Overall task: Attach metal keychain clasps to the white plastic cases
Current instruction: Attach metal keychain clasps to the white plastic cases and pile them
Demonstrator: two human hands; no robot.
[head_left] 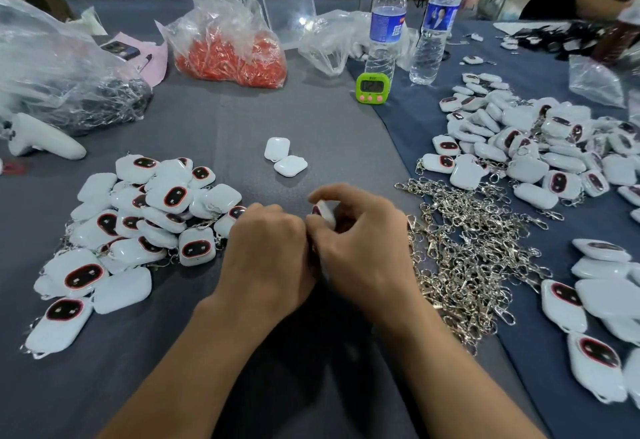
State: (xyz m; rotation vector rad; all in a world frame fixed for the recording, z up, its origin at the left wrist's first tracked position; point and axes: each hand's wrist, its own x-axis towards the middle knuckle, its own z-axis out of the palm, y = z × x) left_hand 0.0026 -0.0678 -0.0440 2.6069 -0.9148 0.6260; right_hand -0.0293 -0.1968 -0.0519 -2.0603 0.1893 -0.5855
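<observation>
**Clerk:** While both hands meet over the counter (311, 133), item one: white plastic case (325, 211), clamped in the fingers (323, 192) of the right hand (363, 244). Left hand (266, 248): fingers curled shut against the case's edge; any clasp between them is hidden.

**Checker:** Stock nearby?

**Clerk:** Loose metal clasps (467, 258), heap just right of the fingers. Finished cases (138, 230), pile to their left.

**Checker:** Handling advice?

**Clerk:** Likely: hold the case steady, feed the ring fully through its loop, then tug once to confirm.

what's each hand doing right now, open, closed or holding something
Left hand: closed, fingertips pinched at the white case; contents hidden.
Right hand: closed on the white case.
</observation>
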